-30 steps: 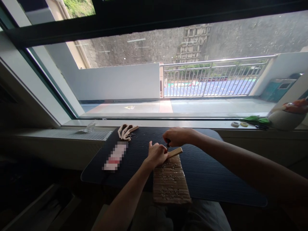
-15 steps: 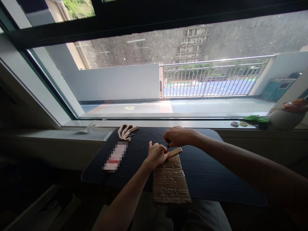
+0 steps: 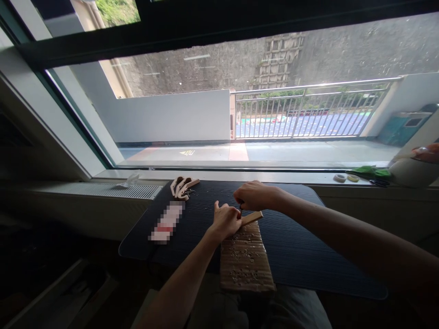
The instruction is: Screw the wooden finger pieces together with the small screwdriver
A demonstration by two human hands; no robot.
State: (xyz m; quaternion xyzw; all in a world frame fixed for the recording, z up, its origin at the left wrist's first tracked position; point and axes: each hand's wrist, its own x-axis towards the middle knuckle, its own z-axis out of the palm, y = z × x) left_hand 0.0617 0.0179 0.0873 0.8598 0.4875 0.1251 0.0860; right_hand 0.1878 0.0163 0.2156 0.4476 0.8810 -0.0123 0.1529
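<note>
My left hand [image 3: 225, 220] is closed around one end of a pale wooden strip [image 3: 253, 217] that rests on the far edge of a brown cardboard sheet [image 3: 245, 258]. Small light chips lie scattered over the cardboard. My right hand [image 3: 253, 195] is closed just above the strip, pinching a small dark tool [image 3: 240, 209] whose tip points down at the wood beside my left fingers. Both hands work over a dark ribbed table [image 3: 295, 246].
A pile of curved wooden pieces [image 3: 184, 186] lies at the table's far left, with a blurred pink and white object [image 3: 167, 222] in front of it. Tape rolls [image 3: 345, 178] and green items [image 3: 371, 172] sit on the window sill at right. A radiator grille [image 3: 109, 190] runs along the left.
The view has shifted slightly right and down. Both hands keep the same grip on the strip and the tool, with hardly any movement.
</note>
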